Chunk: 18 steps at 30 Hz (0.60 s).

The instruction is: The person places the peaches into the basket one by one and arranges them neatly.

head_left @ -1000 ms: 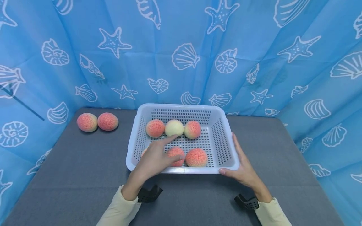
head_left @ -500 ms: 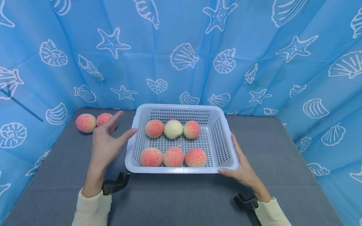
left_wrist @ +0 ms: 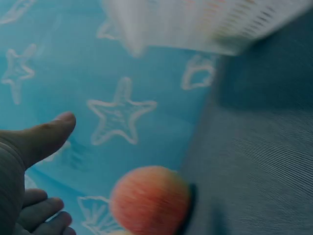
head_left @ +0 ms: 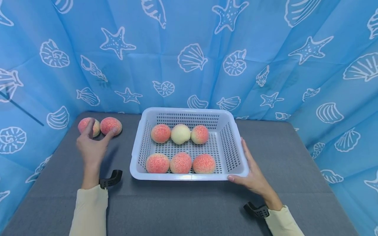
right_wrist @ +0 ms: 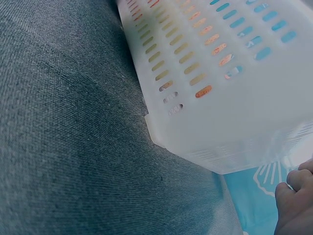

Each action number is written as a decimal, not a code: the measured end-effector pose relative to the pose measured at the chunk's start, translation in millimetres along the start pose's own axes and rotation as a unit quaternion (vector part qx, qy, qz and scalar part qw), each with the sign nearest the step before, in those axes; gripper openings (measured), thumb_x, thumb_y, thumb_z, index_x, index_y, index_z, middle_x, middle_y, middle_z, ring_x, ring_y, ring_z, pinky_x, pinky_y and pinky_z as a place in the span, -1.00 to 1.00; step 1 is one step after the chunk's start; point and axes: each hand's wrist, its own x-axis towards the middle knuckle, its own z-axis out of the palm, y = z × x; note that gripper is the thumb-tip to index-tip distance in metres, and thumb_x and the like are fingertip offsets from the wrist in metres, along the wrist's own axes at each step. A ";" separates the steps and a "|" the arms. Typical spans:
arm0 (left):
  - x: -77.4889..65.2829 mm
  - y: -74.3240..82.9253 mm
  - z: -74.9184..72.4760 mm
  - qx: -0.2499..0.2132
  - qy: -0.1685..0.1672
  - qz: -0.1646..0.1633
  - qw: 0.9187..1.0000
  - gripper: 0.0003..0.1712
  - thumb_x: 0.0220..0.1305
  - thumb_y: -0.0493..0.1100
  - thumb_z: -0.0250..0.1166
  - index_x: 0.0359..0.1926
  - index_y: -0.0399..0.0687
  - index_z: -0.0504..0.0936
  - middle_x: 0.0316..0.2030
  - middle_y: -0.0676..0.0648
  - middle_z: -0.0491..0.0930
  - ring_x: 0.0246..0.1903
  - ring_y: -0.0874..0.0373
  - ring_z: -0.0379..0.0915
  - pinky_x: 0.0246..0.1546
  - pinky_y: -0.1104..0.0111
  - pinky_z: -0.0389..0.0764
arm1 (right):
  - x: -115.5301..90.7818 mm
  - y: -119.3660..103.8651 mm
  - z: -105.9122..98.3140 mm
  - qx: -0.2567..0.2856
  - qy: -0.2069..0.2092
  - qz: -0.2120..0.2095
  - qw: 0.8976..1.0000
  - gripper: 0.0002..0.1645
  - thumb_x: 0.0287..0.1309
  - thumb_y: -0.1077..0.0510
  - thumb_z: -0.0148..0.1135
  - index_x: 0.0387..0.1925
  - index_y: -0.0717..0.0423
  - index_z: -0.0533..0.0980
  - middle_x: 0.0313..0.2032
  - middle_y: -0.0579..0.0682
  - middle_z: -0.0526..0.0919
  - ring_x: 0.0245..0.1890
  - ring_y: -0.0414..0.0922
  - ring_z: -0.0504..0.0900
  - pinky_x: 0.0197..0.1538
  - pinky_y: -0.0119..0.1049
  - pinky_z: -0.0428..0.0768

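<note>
Two pink-and-yellow peaches sit side by side at the table's far left, a left peach (head_left: 96, 128) and a right peach (head_left: 111, 125). My left hand (head_left: 92, 147) reaches over their near side, thumb and fingers spread, its fingers covering part of the left peach. In the left wrist view a gap separates the thumb (left_wrist: 51, 137) from a peach (left_wrist: 149, 200). A white plastic basket (head_left: 192, 177) holds several peaches in two rows, including a pale one (head_left: 180, 134). My right hand (head_left: 256, 178) rests against the basket's right front corner, fingers extended along its side and thumb at the front rim.
Grey cloth (head_left: 177, 209) covers the table. A blue curtain (head_left: 165, 59) with white shells and starfish hangs close behind and along both sides. The slotted basket wall (right_wrist: 205, 112) fills much of the right wrist view.
My left hand has left the basket and moved left to the two peaches. The peaches appear to stay where they were. My right hand keeps its place at the basket corner.
</note>
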 end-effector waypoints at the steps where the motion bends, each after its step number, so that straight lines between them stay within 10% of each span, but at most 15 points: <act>1: 0.4 -3.8 2.3 0.004 0.001 -0.003 1.000 -0.06 0.13 -0.07 0.57 0.47 -0.16 0.36 0.42 -0.15 0.35 0.44 0.04 0.20 0.42 0.14 0.21 | 0.3 -0.2 0.1 0.002 -0.001 -0.001 1.000 0.61 -0.17 0.54 0.50 0.63 -0.23 -0.34 0.58 0.26 -0.13 0.29 0.55 0.26 -0.06 0.10 0.66; 18: 16.8 -42.8 34.5 0.064 -0.050 -0.021 0.996 0.10 0.21 -0.05 0.51 0.61 -0.05 0.05 0.55 -0.15 0.08 0.54 -0.01 -0.08 0.48 0.00 0.03 | 0.0 0.3 0.1 0.013 -0.003 0.000 1.000 0.62 -0.17 0.54 0.50 0.63 -0.24 -0.34 0.58 0.26 -0.13 0.29 0.55 0.26 -0.07 0.08 0.67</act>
